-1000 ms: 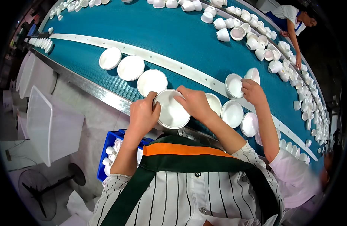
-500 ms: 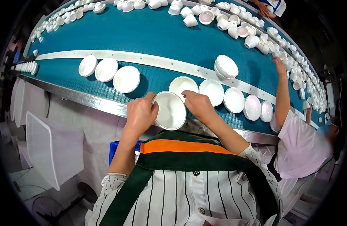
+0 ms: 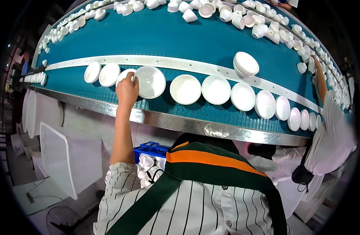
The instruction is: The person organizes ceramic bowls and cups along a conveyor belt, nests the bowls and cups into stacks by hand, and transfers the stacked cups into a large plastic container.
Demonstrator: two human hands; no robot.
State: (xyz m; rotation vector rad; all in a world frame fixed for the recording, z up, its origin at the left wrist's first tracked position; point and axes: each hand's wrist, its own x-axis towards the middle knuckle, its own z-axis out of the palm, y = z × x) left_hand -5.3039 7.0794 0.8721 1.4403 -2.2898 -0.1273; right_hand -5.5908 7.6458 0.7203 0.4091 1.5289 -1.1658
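My left hand (image 3: pixel 127 93) is closed on the left rim of a white bowl (image 3: pixel 152 83), with the bowl's mouth facing me. This bowl is over the near lane of the teal belt (image 3: pixel 113 92); I cannot tell whether it touches the belt. Partly hidden behind my fingers is another white bowl (image 3: pixel 124 74). Two more stand left of it, one being a white bowl (image 3: pixel 109 74). Closest on the right is a white bowl (image 3: pixel 185 90), first of a row of several running rightward. My right hand is out of view.
A pale divider strip (image 3: pixel 180 64) runs along the belt, with stacked bowls (image 3: pixel 246 64) by it. Many small white cups (image 3: pixel 238 19) crowd the far side. A metal edge (image 3: pixel 180 122) borders the belt. Below sits a blue crate (image 3: pixel 150 148) of white pieces. A co-worker's arm (image 3: pixel 320 78) reaches at right.
The bowl has moved from in front of my chest up over the belt's near lane, in my left hand. My right hand has let go and left the view. The camera view has shifted.
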